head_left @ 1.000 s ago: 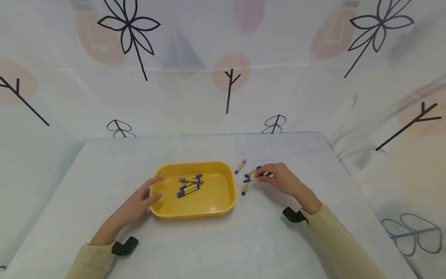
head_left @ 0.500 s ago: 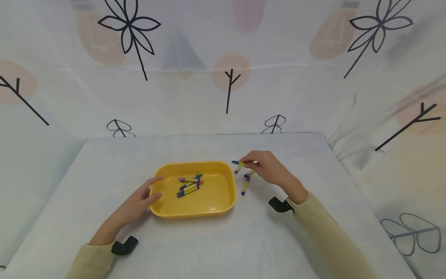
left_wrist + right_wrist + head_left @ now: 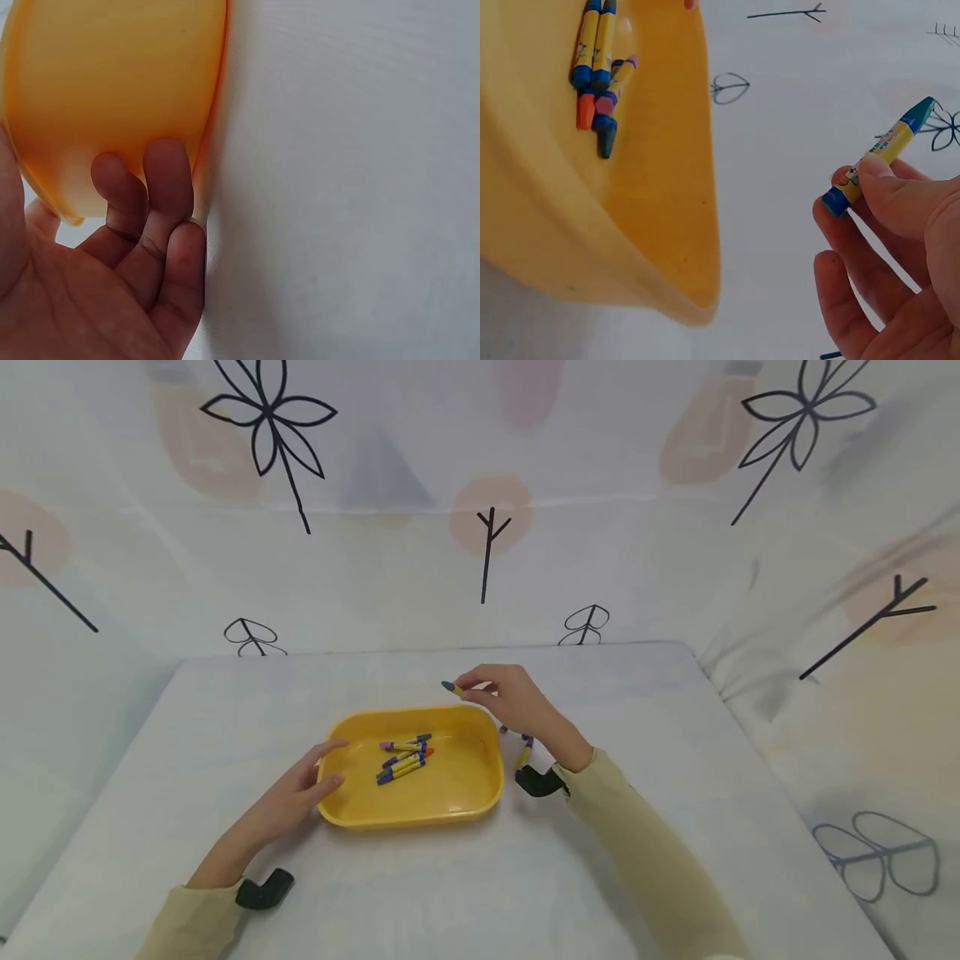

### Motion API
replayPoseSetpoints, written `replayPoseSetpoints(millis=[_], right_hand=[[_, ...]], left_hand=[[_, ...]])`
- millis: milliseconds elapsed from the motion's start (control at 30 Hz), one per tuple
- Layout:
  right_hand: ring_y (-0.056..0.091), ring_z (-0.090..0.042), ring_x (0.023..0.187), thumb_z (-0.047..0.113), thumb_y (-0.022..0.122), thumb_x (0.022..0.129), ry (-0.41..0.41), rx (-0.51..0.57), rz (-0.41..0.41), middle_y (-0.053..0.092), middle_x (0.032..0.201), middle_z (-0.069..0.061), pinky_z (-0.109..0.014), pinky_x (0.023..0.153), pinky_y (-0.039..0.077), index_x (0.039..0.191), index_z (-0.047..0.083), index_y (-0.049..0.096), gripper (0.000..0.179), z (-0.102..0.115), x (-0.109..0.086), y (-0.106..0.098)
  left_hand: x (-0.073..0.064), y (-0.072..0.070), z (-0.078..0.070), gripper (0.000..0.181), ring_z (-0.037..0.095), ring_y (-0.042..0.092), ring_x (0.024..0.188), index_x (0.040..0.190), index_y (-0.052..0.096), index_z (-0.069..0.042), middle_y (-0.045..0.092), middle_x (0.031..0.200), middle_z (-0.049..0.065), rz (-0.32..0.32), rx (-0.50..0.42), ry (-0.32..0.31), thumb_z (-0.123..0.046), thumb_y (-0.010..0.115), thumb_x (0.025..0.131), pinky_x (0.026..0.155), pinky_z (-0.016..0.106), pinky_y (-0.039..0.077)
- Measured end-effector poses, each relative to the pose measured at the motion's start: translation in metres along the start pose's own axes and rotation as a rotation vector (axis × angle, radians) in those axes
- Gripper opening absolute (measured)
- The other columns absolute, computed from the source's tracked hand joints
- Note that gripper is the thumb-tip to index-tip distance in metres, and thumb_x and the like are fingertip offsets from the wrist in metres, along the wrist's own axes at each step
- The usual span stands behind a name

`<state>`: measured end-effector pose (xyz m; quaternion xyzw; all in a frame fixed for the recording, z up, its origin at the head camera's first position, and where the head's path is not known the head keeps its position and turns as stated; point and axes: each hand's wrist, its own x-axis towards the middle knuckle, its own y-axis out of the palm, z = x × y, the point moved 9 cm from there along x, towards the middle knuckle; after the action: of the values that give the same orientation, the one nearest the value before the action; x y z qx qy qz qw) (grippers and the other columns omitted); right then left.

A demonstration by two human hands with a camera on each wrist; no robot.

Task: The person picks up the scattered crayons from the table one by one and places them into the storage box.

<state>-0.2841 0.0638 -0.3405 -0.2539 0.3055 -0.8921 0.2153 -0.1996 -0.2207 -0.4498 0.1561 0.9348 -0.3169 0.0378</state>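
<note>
My right hand [image 3: 513, 697] pinches a crayon [image 3: 889, 142] between thumb and fingers. It has a yellow wrapper, dark blue bands and a teal tip, which points up and away in the right wrist view. The hand hovers past the far rim of the yellow tray [image 3: 408, 821], near its right corner. At the tray's left end my left hand [image 3: 281, 797] grips the rim, with thumb and one finger over the edge. Its other fingers [image 3: 169, 176] curl against the outer wall in the left wrist view. Several crayons [image 3: 405, 767] lie loosely piled inside the tray.
To the right of the tray, a crayon [image 3: 524, 753] lies on the white table [image 3: 420, 893], partly behind the right wrist's black camera mount [image 3: 540, 782]. The purple end of another crayon [image 3: 504, 728] peeks out beside the tray. Patterned cloth [image 3: 405, 568] hangs behind the table.
My right hand has carried the crayon leftward and away, from the loose crayons right of the tray to beyond its far rim. My left hand stays on the tray.
</note>
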Motion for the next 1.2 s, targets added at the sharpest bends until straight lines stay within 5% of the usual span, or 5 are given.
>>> replayPoseSetpoints(millis=[233,533,833,1033,1200], right_hand=[[0.065,-0.014,0.093,0.009,0.068,0.095,-0.063,0.022,-0.04,0.073,0.105,-0.002,-0.027,0.08,0.053,0.11,0.006,0.074,0.017,0.009,0.018,0.018],[0.066,-0.015,0.094,0.011,0.068,0.095,-0.078,0.076,-0.037,0.073,0.107,-0.005,-0.023,0.079,0.052,0.11,0.005,0.074,0.017,0.011,0.035,0.045],[0.066,-0.01,0.093,0.014,0.071,0.093,0.015,0.112,0.178,0.074,0.106,-0.003,-0.022,0.078,0.051,0.111,0.005,0.075,0.021,0.003,0.036,0.081],[0.065,-0.003,0.09,0.017,0.074,0.092,0.044,-0.026,0.358,0.074,0.102,0.005,-0.02,0.08,0.049,0.109,0.012,0.078,0.019,0.005,0.034,0.102],[0.063,-0.002,0.087,0.019,0.074,0.092,0.017,-0.183,0.431,0.074,0.098,0.008,-0.019,0.079,0.048,0.108,0.015,0.078,0.017,0.007,0.032,0.113]], left_hand=[[0.001,0.001,0.001,0.057,0.027,0.053,0.094,0.153,0.033,-0.023,0.048,0.129,0.017,0.008,0.012,-0.009,-0.033,0.057,0.102,0.083,0.04,0.042],[0.001,0.001,0.002,0.056,0.03,0.051,0.106,0.153,0.032,-0.024,0.038,0.149,0.02,0.016,-0.003,0.001,-0.035,0.056,0.103,0.1,0.055,0.04],[0.001,0.003,0.004,0.056,0.034,0.048,0.113,0.153,0.032,-0.024,0.031,0.155,0.021,0.016,-0.025,0.0,-0.035,0.055,0.103,0.106,0.062,0.033],[0.001,0.002,0.003,0.055,0.028,0.053,0.101,0.152,0.033,-0.023,0.043,0.143,0.02,0.014,-0.017,0.006,-0.031,0.056,0.103,0.096,0.049,0.042],[0.001,0.002,0.002,0.054,0.027,0.053,0.097,0.152,0.034,-0.021,0.046,0.136,0.019,0.011,-0.014,0.015,-0.03,0.056,0.103,0.09,0.044,0.042]])
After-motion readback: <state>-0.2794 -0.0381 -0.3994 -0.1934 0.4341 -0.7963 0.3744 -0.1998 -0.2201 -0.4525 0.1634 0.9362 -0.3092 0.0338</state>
